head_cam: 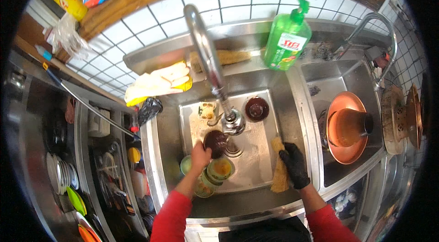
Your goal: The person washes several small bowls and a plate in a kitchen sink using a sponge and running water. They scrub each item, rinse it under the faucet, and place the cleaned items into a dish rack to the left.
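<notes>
My bare left hand (200, 158) grips the rim of a dark brown bowl (215, 143) in the left part of the steel sink. Just below it sit several small green-rimmed bowls (220, 169), one with yellowish residue inside. On my right hand (294, 164) is a black glove, and its fingers hold a tan scrubbing cloth (280, 170) that hangs along the sink's right side. Another dark brown bowl (257, 109) rests on the sink floor (255, 146) towards the back. Near it is a small square dish (208, 110) with pale contents, by the sprayer head (234, 122).
A tall chrome faucet (202, 39) arches over the sink. Behind stand a green pump bottle of dish soap (287, 41) and a tan cloth (233, 58); rubber gloves (161, 82) lie at left. The right basin holds a copper hot pot (346, 127). Shelves of plates (61, 171) are at left.
</notes>
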Available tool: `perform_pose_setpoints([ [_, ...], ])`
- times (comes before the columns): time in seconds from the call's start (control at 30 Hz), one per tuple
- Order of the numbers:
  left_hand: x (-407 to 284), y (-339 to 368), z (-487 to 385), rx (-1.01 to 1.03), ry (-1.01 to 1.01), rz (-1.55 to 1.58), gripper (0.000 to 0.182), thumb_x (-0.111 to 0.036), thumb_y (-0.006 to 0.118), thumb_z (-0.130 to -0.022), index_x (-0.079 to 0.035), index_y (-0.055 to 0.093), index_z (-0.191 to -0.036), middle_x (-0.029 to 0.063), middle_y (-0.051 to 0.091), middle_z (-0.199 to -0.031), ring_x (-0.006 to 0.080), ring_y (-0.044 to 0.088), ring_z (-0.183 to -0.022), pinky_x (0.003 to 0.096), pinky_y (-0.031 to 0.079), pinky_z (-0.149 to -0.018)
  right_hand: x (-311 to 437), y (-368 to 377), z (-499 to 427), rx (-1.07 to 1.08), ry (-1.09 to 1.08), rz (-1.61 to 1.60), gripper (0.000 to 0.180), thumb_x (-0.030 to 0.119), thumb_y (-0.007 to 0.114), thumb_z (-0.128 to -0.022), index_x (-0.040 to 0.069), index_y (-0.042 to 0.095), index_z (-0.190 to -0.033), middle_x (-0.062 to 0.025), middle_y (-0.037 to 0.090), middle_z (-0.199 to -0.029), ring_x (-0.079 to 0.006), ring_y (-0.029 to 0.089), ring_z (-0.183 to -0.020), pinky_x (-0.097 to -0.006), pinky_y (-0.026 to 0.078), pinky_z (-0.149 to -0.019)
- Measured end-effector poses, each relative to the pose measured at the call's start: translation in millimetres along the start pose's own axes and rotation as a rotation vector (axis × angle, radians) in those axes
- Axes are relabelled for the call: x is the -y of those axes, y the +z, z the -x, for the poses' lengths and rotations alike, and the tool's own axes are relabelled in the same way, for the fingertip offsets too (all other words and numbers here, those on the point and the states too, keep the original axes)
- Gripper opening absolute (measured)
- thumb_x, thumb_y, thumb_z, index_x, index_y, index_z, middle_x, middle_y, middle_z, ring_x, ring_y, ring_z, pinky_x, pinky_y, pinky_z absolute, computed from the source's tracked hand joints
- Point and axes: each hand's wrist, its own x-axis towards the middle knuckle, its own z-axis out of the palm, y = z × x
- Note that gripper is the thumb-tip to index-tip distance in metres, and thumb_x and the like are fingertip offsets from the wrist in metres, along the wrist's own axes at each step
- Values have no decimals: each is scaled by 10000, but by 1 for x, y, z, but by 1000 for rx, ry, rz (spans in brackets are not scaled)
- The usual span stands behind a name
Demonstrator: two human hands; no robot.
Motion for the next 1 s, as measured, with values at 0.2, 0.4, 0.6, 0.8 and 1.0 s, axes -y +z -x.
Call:
perform_pose_setpoints([
  [0.2, -148, 82, 74, 298, -513, 977, 448, 92, 526, -800, -8, 422, -1224, 164, 535, -1170, 311, 618, -978, 429, 600, -696, 87, -63, -63, -115, -219, -111, 297, 116, 605, -876, -8, 563, -1142, -86, 603, -1070, -172, 538, -1022, -298, 409, -921],
  [0.4, -338, 50, 39, 295, -23, 1177, 429, -18, 457, -876, -89, 386, -1293, 125, 489, -1241, 280, 592, -1020, 405, 601, -675, 240, -122, -134, -271, -984, 231, 290, 114, 565, -865, -4, 595, -1128, -185, 595, -1047, -307, 547, -1032, -354, 407, -936],
  [0.6, -438, 1, 17, 238, 195, 1227, 385, -36, 416, -853, -58, 394, -1237, 137, 534, -1175, 300, 601, -1001, 415, 578, -739, 315, -129, -195, -191, -1279, 897, 280, 31, 593, -770, 51, 657, -1042, -184, 590, -1073, -364, 548, -982, -417, 450, -872],
  [0.8, -455, -12, 9, 267, 235, 1241, 370, -41, 408, -862, -34, 400, -1232, 159, 546, -1172, 313, 610, -1004, 428, 570, -766, 311, -129, -211, -178, -1251, 884, 234, 160, 611, -741, 55, 605, -950, -160, 620, -923, -355, 564, -881, -436, 473, -785],
  [1.0, -453, -20, 19, 259, 224, 1180, 336, -90, 406, -897, -38, 405, -1229, 161, 566, -1149, 301, 639, -943, 399, 569, -743, 303, -126, -205, -197, -1264, 867, 245, 220, 606, -759, 59, 547, -934, -153, 613, -868, -359, 552, -862, -458, 461, -769],
])
